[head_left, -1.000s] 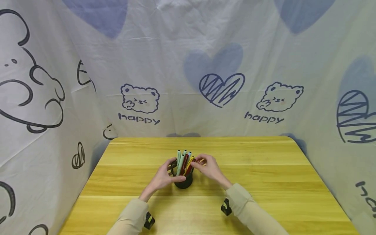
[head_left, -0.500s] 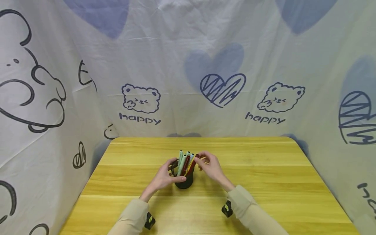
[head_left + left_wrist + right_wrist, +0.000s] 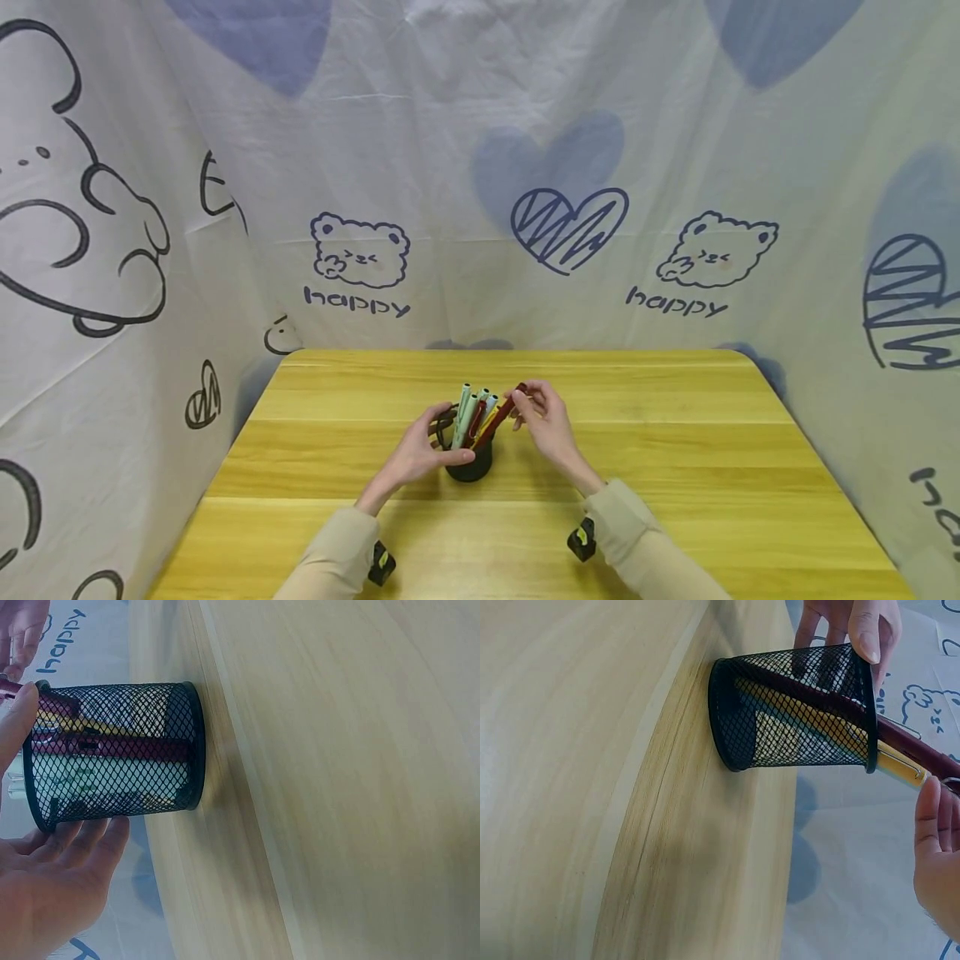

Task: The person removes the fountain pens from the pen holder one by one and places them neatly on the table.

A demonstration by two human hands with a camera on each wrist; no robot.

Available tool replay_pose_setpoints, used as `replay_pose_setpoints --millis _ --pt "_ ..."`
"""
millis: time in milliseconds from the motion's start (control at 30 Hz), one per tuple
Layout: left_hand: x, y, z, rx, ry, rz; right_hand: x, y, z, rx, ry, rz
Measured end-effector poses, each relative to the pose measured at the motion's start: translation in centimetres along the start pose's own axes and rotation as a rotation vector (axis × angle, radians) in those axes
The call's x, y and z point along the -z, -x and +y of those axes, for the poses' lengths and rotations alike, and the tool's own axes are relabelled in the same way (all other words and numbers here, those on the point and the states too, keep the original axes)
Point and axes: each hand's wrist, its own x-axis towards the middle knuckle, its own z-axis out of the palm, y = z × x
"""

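A black mesh pen holder (image 3: 469, 472) stands upright on the table, filled with pens. My left hand (image 3: 414, 450) holds it around the rim, with the thumb on the near side and the other fingers behind. Between the thumb and fingers of my right hand (image 3: 549, 427) is the upper end of a dark red pen (image 3: 501, 418), which leans right with its lower part still inside the mesh. A yellow pen (image 3: 901, 766) lies beside it in the right wrist view. Pale green pens (image 3: 465, 417) and another dark red pen (image 3: 120, 746) fill the left part.
The holder rests on a wooden table (image 3: 675, 467), whose far edge meets a hanging white cloth (image 3: 450, 167) printed with hearts and bears. More cloth hangs at both sides. A small black device (image 3: 581, 539) is worn on each wrist.
My right hand has shifted right and slightly up, drawing the dark red pen partly out of the holder and tilting it right. The left hand stays on the holder.
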Motion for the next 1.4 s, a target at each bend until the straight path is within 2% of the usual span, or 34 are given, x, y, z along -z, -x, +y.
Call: replay_pose_setpoints --millis 433,567,733,867,1000,1233,1400 --pt "0.1 -0.1 -0.2 0.003 -0.023 0.001 0.8 0.5 -0.1 0.088 -0.151 0.099" --pt "0.1 -0.1 -0.2 0.005 -0.027 0.001 1.0 0.6 -0.2 0.069 -0.241 0.104" --pt "0.1 -0.1 -0.2 0.007 -0.037 0.004 1.5 0.7 -0.2 0.03 -0.295 0.135" --pt "0.0 -0.1 -0.2 0.008 -0.04 0.005 2.1 0.8 0.0 0.057 -0.308 0.128" --pt "0.0 -0.1 -0.2 0.008 -0.038 0.004 2.8 1.0 0.4 0.064 -0.293 0.098" --pt "0.0 -0.1 -0.2 0.013 -0.022 0.004 3.8 1.3 0.9 -0.029 -0.214 0.122" --pt "0.0 -0.1 -0.2 0.014 -0.01 0.001 4.4 1.6 1.7 -0.058 -0.12 0.101"
